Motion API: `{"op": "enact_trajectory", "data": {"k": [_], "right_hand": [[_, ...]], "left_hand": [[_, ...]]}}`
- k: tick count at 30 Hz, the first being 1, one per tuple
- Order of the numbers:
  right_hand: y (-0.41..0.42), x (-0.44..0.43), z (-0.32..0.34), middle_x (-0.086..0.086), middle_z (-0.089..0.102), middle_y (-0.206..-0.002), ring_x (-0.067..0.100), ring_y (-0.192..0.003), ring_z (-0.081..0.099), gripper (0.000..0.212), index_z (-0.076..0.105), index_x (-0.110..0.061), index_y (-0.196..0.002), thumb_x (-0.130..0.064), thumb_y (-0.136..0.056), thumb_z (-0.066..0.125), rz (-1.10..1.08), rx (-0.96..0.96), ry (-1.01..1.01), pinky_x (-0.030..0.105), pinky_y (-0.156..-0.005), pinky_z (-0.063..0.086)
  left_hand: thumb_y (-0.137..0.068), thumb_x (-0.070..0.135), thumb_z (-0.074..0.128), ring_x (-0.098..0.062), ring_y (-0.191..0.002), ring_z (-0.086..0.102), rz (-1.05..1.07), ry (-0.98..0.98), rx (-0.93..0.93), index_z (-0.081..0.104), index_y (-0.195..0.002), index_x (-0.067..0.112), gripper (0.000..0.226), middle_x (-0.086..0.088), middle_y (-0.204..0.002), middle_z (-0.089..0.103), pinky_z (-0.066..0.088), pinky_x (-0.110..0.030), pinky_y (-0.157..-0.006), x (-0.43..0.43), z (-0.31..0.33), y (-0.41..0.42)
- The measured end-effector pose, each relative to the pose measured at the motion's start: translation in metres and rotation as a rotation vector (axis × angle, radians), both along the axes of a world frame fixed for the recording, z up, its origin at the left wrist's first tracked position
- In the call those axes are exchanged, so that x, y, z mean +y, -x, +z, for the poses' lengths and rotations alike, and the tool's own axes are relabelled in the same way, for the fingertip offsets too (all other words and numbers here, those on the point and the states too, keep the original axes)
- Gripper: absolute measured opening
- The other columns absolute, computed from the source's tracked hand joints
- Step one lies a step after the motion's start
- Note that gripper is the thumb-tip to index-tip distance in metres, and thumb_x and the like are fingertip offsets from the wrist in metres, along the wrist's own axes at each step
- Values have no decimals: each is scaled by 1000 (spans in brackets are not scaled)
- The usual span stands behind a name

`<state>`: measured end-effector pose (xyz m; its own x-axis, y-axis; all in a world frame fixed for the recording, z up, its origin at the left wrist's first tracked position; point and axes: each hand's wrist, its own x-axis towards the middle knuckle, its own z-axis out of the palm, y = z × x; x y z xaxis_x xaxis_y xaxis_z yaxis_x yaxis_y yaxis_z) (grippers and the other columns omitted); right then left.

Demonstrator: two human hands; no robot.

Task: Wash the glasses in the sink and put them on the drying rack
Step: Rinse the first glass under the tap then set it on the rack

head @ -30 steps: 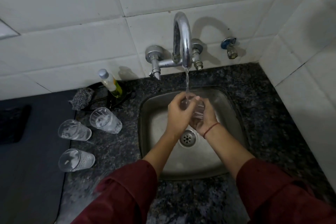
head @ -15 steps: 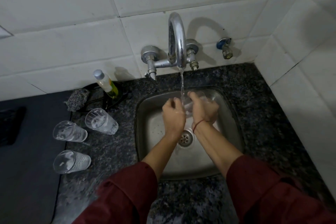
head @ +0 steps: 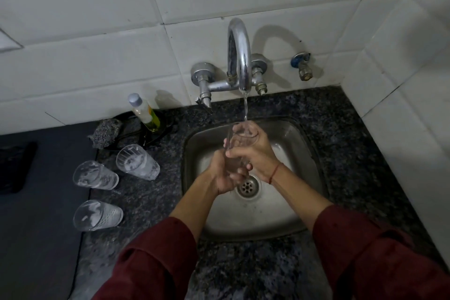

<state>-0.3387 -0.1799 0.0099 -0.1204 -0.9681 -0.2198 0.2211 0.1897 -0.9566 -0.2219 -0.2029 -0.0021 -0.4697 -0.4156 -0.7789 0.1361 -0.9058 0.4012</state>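
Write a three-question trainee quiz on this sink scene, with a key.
1. How many glasses stand on the counter left of the sink?
2. True or false: the tap is shut off.
3. The held glass is gripped by: A) left hand only, B) right hand only, C) both hands.

Key: 1) Three. 2) False, water is running into the glass. 3) C.

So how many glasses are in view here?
4. One glass is held by both hands under the tap over the sink. Three stand on the counter to the left: back, middle, front. None seem hidden.
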Motion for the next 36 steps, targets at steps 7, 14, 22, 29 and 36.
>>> {"op": "enact_trajectory", "data": {"k": [7,14,22,29,36], "right_hand": [[-8,17,2,3,69,-87,13,-83,68,56,56,-20,-99,-1,-54,84,-178,405,115,27,-73,59],[-6,32,-8,-4,70,-89,7,-79,68,56,58,-20,-97,2,-52,83,-280,447,33,20,-69,54],[-7,26,0,-8,67,-85,4,-76,65,52,57,-15,-94,7,-54,83,-237,403,54,17,-69,51],[3,30,-4,3,69,-89,17,-83,66,58,55,-19,-98,-19,-50,87,-55,394,-248,41,-80,57],[16,26,28,5,72,-89,20,-83,70,22,69,-22,-105,-8,-88,68,322,-51,-424,39,-77,59]], "left_hand": [[-92,7,54,-27,-121,64,256,671,-606,64,-129,14,40,-5,-129,69,50,-46,-108,-27,-5,-8],[-90,8,49,-30,-133,52,301,1028,-682,46,-146,11,56,-13,-143,55,41,-53,-114,-51,27,-8],[-89,4,40,-40,-131,55,269,1148,-677,34,-158,17,71,-12,-151,52,45,-60,-108,-44,27,7],[-106,13,48,-24,-130,54,257,1064,-702,51,-141,11,35,-9,-140,58,40,-41,-115,-5,13,1],[-107,43,42,-48,-111,62,-56,863,-231,67,-105,-10,59,-31,-112,69,49,-55,-105,4,-5,-8]]}}
